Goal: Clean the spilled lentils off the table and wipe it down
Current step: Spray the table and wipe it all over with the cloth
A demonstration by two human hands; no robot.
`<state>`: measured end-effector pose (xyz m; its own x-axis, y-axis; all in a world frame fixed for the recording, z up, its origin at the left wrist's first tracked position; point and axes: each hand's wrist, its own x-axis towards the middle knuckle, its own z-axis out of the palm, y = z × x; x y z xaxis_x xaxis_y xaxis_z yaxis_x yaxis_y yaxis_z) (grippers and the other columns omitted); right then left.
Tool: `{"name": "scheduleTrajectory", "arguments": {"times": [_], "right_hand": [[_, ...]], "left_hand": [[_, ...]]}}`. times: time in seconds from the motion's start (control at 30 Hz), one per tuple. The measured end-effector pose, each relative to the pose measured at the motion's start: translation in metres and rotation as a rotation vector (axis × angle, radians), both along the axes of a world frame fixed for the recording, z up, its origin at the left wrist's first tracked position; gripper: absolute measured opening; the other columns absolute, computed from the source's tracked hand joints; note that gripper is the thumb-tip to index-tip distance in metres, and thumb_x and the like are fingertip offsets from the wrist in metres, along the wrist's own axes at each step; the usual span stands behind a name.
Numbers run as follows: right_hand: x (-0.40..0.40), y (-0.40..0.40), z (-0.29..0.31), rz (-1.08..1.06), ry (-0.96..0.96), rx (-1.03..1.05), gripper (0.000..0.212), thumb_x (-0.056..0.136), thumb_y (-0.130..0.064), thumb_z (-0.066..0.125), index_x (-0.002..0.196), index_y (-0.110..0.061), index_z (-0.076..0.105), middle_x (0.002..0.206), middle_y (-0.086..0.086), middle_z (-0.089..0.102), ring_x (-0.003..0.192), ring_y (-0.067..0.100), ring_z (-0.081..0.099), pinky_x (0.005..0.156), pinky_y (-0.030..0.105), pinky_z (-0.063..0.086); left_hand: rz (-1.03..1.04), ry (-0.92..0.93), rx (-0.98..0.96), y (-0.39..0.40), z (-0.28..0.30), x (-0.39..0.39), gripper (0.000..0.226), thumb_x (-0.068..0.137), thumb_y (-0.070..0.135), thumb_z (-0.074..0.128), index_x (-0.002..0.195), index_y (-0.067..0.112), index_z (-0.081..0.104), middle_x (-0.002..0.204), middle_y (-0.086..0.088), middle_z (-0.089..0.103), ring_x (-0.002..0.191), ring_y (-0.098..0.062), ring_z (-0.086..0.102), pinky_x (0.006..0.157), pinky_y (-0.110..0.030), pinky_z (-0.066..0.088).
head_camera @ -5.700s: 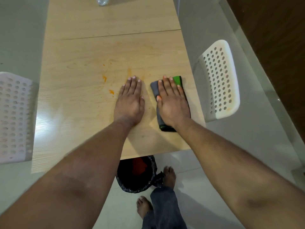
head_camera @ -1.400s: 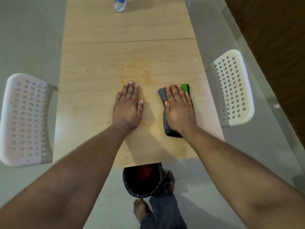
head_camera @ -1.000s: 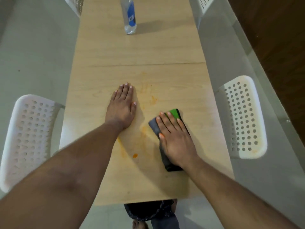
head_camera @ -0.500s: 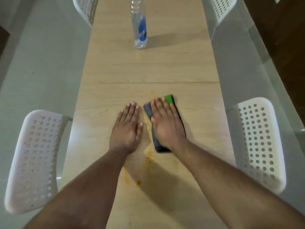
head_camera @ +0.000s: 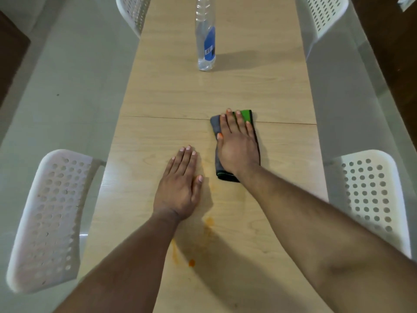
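We press our right hand (head_camera: 238,146) flat, fingers straight, on the folded grey-and-green cloth (head_camera: 244,115) lying across the counter (head_camera: 158,98) seam, toward its right edge. Our left hand (head_camera: 180,188) rests open, grasping nothing. Orange lentil smears (head_camera: 191,262) sit toward the near edge. A water bottle (head_camera: 205,35) stands upright farther along the counter.

The table (head_camera: 158,91) is pale wood with a fine grain, crossed by one thin dark seam; orange-yellow smears (head_camera: 208,224) stain it near the front edge, with one brighter orange spot (head_camera: 191,263); the cloth (head_camera: 244,116) is dark grey with a bright green patch and black edging; the bottle (head_camera: 205,37) is clear with a blue label bearing a small white patch; the chairs (head_camera: 48,220) are white, patterned with rows of round holes; the floor (head_camera: 74,86) is pale grey-green.
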<state>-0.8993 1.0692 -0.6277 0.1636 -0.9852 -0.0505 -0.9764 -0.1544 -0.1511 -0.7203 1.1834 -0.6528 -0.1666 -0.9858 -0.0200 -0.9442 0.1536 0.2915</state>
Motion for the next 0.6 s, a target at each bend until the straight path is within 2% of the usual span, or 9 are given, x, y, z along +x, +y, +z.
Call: {"name": "scheduleTrajectory", "arguments": {"times": [0.13,0.3,0.37,0.43,0.6], "right_hand": [[0.012,0.045,0.003,0.152,0.019,0.035,0.064,0.11,-0.04,0.024,0.169,-0.017,0.014,0.177,0.002,0.007,0.163,0.023,0.004,0.131,0.046,0.011],[-0.043,0.145,0.01,0.294,0.04,0.08,0.064,0.111,-0.039,0.028,0.169,-0.019,0.009,0.177,-0.001,0.001,0.163,0.018,-0.005,0.131,0.044,0.011],[-0.066,0.145,0.007,0.232,0.063,0.063,0.064,0.11,-0.038,0.028,0.169,-0.02,0.012,0.177,-0.002,0.002,0.163,0.017,-0.002,0.131,0.044,0.014],[-0.068,0.128,0.004,0.076,0.066,0.043,0.063,0.109,-0.038,0.027,0.168,-0.021,0.018,0.177,-0.002,0.008,0.163,0.019,0.006,0.13,0.045,0.017],[-0.026,0.078,-0.006,-0.125,0.016,-0.013,0.062,0.109,-0.037,0.026,0.167,-0.018,0.022,0.176,0.001,0.014,0.162,0.024,0.011,0.13,0.048,0.017]], "left_hand": [[0.009,0.011,0.002,0.001,0.003,0.001,0.067,0.109,0.044,0.019,0.167,0.011,0.02,0.176,-0.004,0.011,0.163,-0.016,0.001,0.133,-0.04,0.009],[-0.005,0.02,0.018,0.001,0.009,0.002,0.07,0.107,0.044,0.016,0.167,0.01,0.02,0.176,-0.005,0.012,0.163,-0.017,0.003,0.132,-0.042,0.011],[-0.009,0.013,0.023,0.001,0.008,0.001,0.07,0.106,0.043,0.016,0.167,0.01,0.018,0.176,-0.006,0.011,0.163,-0.018,0.002,0.132,-0.043,0.011],[-0.015,0.005,0.029,0.001,0.006,0.001,0.07,0.105,0.043,0.015,0.168,0.01,0.017,0.176,-0.006,0.009,0.163,-0.018,0.0,0.132,-0.043,0.01],[-0.028,0.011,0.001,0.002,0.001,0.004,0.07,0.106,0.043,0.014,0.167,0.009,0.019,0.176,-0.008,0.011,0.163,-0.021,0.003,0.133,-0.041,0.006]]}}
